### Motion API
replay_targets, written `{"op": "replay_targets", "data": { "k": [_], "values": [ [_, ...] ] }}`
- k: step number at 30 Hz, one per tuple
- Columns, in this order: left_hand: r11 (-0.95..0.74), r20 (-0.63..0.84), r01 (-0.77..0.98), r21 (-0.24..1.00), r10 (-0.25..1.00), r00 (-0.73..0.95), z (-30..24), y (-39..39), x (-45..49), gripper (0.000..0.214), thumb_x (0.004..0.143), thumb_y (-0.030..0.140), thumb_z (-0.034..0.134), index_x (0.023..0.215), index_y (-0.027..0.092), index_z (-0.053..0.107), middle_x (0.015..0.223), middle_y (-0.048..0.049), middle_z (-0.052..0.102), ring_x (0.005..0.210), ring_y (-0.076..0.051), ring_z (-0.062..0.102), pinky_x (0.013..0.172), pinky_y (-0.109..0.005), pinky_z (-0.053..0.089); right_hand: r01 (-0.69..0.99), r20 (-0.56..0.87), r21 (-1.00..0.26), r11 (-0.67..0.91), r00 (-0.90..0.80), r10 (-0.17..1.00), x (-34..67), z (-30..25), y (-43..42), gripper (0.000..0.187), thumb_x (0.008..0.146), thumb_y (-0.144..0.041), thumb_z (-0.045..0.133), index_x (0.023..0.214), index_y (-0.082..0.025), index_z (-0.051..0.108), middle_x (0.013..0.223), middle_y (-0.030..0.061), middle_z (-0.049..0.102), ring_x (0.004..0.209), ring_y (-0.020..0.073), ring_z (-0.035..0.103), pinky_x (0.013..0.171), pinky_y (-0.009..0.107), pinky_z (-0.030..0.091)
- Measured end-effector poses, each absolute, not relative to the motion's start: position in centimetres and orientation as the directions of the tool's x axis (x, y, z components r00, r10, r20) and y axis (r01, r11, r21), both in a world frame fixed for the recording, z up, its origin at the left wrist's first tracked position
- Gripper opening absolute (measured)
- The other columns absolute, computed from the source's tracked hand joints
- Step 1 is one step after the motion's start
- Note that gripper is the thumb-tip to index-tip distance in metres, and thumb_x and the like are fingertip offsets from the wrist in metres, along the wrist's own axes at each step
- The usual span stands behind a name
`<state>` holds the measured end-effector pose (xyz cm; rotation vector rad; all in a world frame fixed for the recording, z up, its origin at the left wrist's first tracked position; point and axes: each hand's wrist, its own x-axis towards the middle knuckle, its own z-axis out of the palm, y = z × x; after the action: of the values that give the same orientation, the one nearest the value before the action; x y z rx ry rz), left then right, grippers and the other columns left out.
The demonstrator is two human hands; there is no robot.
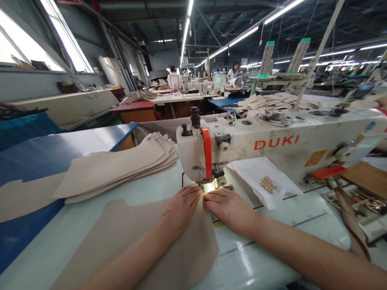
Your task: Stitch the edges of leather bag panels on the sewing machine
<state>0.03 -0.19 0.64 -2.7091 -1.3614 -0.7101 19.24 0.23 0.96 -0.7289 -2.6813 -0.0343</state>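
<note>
A beige cut fabric piece lies flat on the sewing table in front of me, its far edge under the needle of a white DUKI sewing machine. My left hand rests flat on the fabric, fingers stretched toward the lit presser foot. My right hand lies flat beside it, fingertips touching the fabric edge just right of the foot. Neither hand grips anything.
A stack of matching beige pieces sits at the left of the machine. A white sheet with small metal parts lies behind my right hand. Other workstations and a person are far behind. A strap and tools lie at right.
</note>
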Motion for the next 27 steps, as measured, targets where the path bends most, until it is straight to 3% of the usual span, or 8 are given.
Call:
{"op": "replay_targets", "data": {
  "k": [6, 15, 23, 27],
  "values": [
    [-0.570, 0.324, 0.806, 0.157, 0.801, 0.503, 0.1, 0.0, -0.2, 0.033, 0.092, 0.020, 0.034, 0.108, 0.014, 0.062, 0.111, -0.0080, 0.066, 0.106, -0.018, 0.058, 0.096, -0.033, 0.048, 0.493, 0.311, -0.091, 0.865, -0.811, 0.495, 19.3, 1.2, 0.4, 0.010, 0.090, -0.020, 0.051, 0.092, -0.015, 0.058, 0.105, 0.0060, 0.063, 0.105, 0.0187, 0.053, 0.092, 0.031, 0.041],
    [-0.620, 0.383, 0.768, 0.159, 0.756, 0.531, -0.1, 0.1, -0.2, 0.035, 0.092, 0.022, 0.032, 0.105, 0.014, 0.063, 0.108, -0.0087, 0.067, 0.105, -0.018, 0.059, 0.094, -0.035, 0.049, 0.505, 0.289, -0.096, 0.858, -0.811, 0.509, 19.2, 1.6, 0.2, 0.009, 0.089, -0.019, 0.051, 0.090, -0.014, 0.058, 0.102, 0.0055, 0.063, 0.103, 0.0178, 0.052, 0.093, 0.030, 0.040],
    [-0.512, 0.405, 0.799, 0.314, 0.834, 0.375, 0.7, 0.6, 0.7, 0.021, 0.088, 0.023, 0.046, 0.084, 0.019, 0.066, 0.090, -0.0032, 0.069, 0.086, -0.017, 0.062, 0.081, -0.031, 0.052, 0.545, 0.343, -0.111, 0.831, -0.763, 0.547, 19.1, 1.0, 0.5, 0.013, 0.090, -0.021, 0.050, 0.096, -0.015, 0.059, 0.107, 0.0050, 0.062, 0.104, 0.0182, 0.052, 0.091, 0.031, 0.041],
    [-0.549, 0.441, 0.781, 0.297, 0.805, 0.397, 1.0, 0.9, 1.0, 0.017, 0.086, 0.020, 0.050, 0.080, 0.019, 0.065, 0.084, -0.0029, 0.068, 0.084, -0.018, 0.060, 0.079, -0.033, 0.050, 0.551, 0.337, -0.108, 0.828, -0.763, 0.552, 19.0, 0.8, 0.7, 0.013, 0.091, -0.022, 0.048, 0.095, -0.015, 0.059, 0.102, 0.0047, 0.063, 0.100, 0.0181, 0.054, 0.087, 0.031, 0.042]
  ]
}}
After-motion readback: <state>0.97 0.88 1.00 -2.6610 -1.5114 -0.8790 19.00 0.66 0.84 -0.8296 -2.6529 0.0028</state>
